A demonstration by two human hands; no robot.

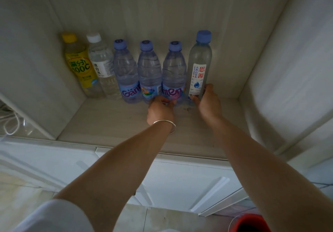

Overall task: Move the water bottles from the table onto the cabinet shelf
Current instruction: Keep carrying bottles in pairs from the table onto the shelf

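Six bottles stand upright in a row along the back wall of the cabinet shelf (111, 123). The tall white-labelled bottle (199, 66) ends the row on the right; three blue-capped water bottles (149, 69) stand just left of it, then a clear white-capped bottle (100, 60) and a yellow drink bottle (77, 60). The right hand (209, 102) curls around the tall bottle's base. The left hand (160, 109), wearing a bangle (164, 123), touches the base of the bottle just left of the tall one; its fingers look loosely curled, but whether they grip cannot be told

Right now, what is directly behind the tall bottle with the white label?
Behind the tall bottle only the cabinet's pale back panel shows. The right hand grips the bottle's base, and the bottle itself covers the shelf corner behind it.
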